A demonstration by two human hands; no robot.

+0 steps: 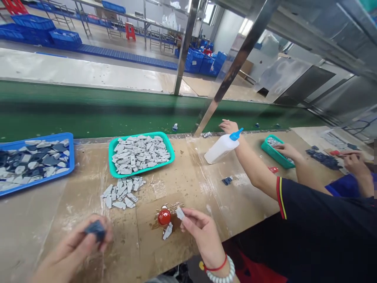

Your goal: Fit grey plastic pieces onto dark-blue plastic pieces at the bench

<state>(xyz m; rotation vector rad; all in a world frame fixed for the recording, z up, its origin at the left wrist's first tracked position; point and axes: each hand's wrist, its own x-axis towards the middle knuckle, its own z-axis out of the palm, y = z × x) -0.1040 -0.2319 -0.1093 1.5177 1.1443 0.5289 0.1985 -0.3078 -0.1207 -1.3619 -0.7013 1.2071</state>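
Observation:
My left hand (pixel 78 245) is at the near left, fingers pinched on a small dark blue part (pixel 96 230). My right hand (pixel 202 232) is at the near middle, thumb and fingers pinched on a small grey part (pixel 179 213). That part is held just right of a red round knob (pixel 164 216) standing on the table. Another grey part (pixel 167 231) lies just below the knob. A loose heap of grey parts (pixel 122 192) lies in front of a green tray (pixel 111 151) filled with the same parts.
A blue tray (pixel 70 151) of grey and dark blue parts stands at the left. A co-worker's arm (pixel 253 165) reaches past a white bottle with a blue cap (pixel 220 148) toward the green conveyor belt (pixel 88 114). A small green tray (pixel 272 151) sits further right.

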